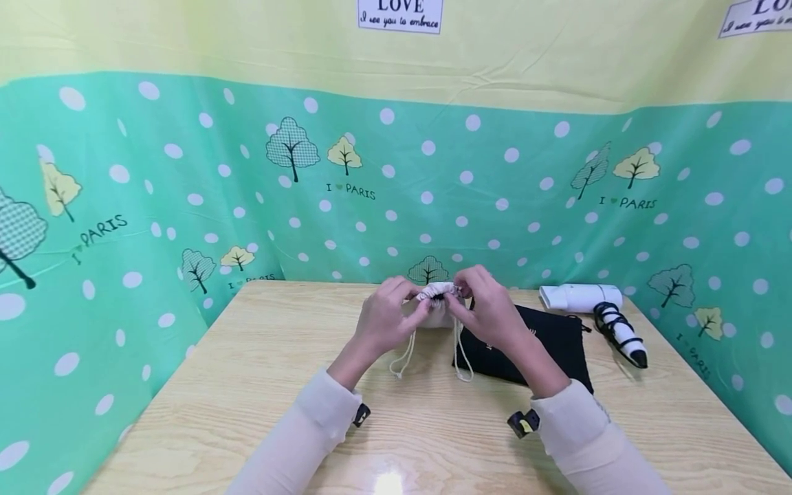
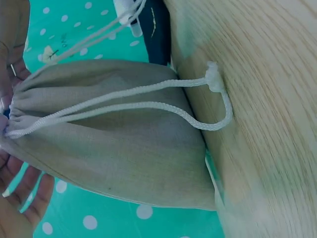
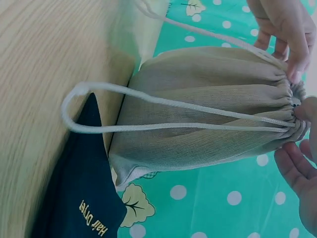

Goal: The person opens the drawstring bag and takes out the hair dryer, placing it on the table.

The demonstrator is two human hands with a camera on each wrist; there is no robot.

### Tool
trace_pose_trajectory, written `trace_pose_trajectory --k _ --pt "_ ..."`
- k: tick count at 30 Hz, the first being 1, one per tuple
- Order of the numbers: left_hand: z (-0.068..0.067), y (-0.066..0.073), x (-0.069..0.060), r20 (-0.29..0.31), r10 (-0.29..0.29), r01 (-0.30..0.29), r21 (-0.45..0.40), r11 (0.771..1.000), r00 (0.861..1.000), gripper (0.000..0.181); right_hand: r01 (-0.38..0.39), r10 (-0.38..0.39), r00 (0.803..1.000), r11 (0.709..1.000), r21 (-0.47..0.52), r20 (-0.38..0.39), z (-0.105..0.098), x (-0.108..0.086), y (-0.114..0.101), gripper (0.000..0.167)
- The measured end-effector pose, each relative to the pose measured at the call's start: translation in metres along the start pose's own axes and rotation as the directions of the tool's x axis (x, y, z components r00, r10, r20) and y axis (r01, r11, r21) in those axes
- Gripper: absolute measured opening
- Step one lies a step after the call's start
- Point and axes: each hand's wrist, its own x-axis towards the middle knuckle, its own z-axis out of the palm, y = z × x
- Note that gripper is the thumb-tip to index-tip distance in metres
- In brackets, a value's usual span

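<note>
A beige cloth drawstring bag (image 1: 438, 318) stands upright on the table, its mouth gathered into pleats. My left hand (image 1: 385, 317) pinches the left side of the rim between thumb and fingers. On the opposite side, my right hand (image 1: 493, 309) pinches the rim in the same way. Something dark shows in the narrow mouth, too small to make out. White cords (image 3: 198, 106) hang in a knotted loop down each side of the bag. Both wrist views show the bag's body (image 2: 133, 153) full-looking; its contents are hidden.
A black pouch (image 1: 559, 344) lettered "Hair Dryer" lies flat to the right, under my right forearm. Beyond it is a white hair dryer (image 1: 581, 297), black cord wound round its handle. A patterned green curtain (image 1: 346, 234) borders the wooden table (image 1: 278, 344).
</note>
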Motion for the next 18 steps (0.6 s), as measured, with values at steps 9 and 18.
trace_pose_trajectory --k 9,18 --pt "0.002 0.005 -0.002 -0.031 -0.072 0.073 0.042 0.996 0.997 0.023 0.032 -0.033 0.999 0.999 -0.01 -0.019 0.002 0.0 -0.005 0.019" --pt "0.003 0.008 0.0 -0.11 0.07 -0.055 0.135 0.989 0.991 0.017 0.033 -0.032 0.999 0.999 0.016 -0.042 0.011 -0.001 -0.008 0.012"
